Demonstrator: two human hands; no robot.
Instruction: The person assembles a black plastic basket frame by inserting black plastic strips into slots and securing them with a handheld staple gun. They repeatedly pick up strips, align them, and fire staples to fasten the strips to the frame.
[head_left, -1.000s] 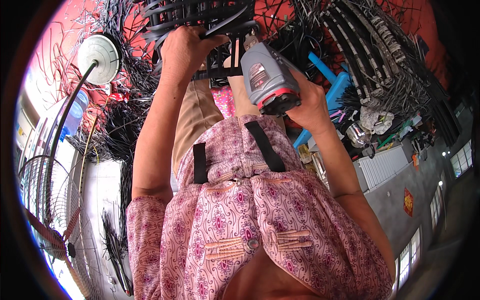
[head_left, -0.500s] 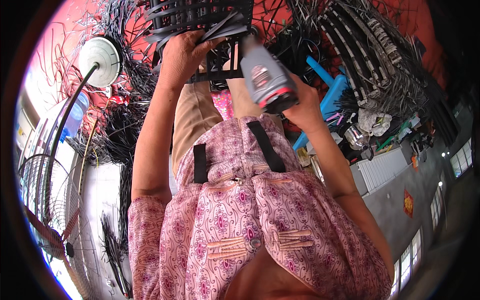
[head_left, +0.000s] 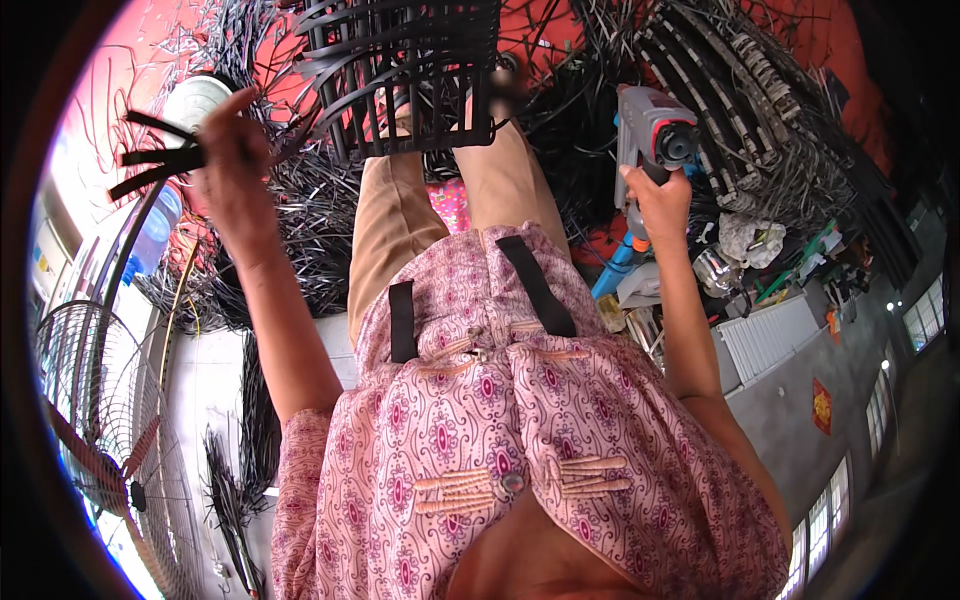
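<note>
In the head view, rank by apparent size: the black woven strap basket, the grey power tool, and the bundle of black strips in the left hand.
1. Black woven strap basket, clearly largest.
2. Grey power tool in the right hand.
3. Bundle of black strips in the left hand.

The last two look close; their ranking is unsure.

Bright daylight glares white at the left rim, edges bend strongly, and the centre stays sharp.

L hand (head_left: 235, 170) has left the black strip basket (head_left: 405, 75), swung out left, now gripping loose black strips (head_left: 160, 165). R hand (head_left: 658, 195) pulled the grey power tool (head_left: 652, 135) off the basket, out to the right.
</note>
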